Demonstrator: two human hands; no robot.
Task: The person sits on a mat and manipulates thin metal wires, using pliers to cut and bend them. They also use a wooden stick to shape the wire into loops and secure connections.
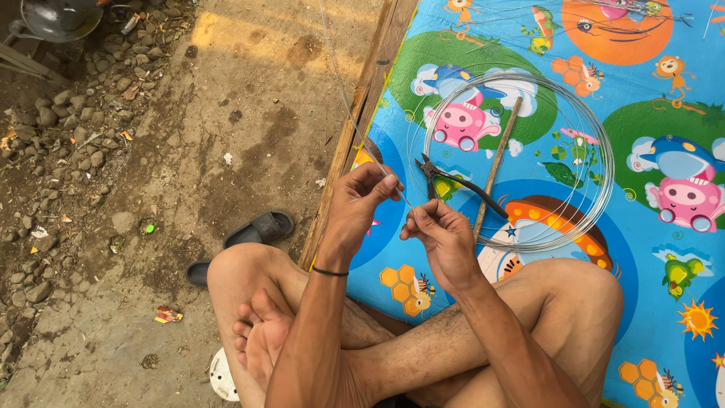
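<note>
I sit cross-legged at the edge of a bright cartoon-printed mat (664, 302). My left hand (361, 202) pinches a thin steel wire (349, 106) that runs up and away toward the top of the view. My right hand (442, 240) pinches the same wire's lower end, just beside the left fingers. Beyond my hands, black-handled pliers (453, 181) lie on the mat inside a large coil of thin wire (596, 204). A slim wooden stick (496, 162) lies across the coil.
The mat rests on a wooden platform whose edge (370, 83) runs diagonally. Left of it is bare dirt ground with stones (68, 128), a black sandal (260, 227), a white round lid (223, 375) near my feet and small litter.
</note>
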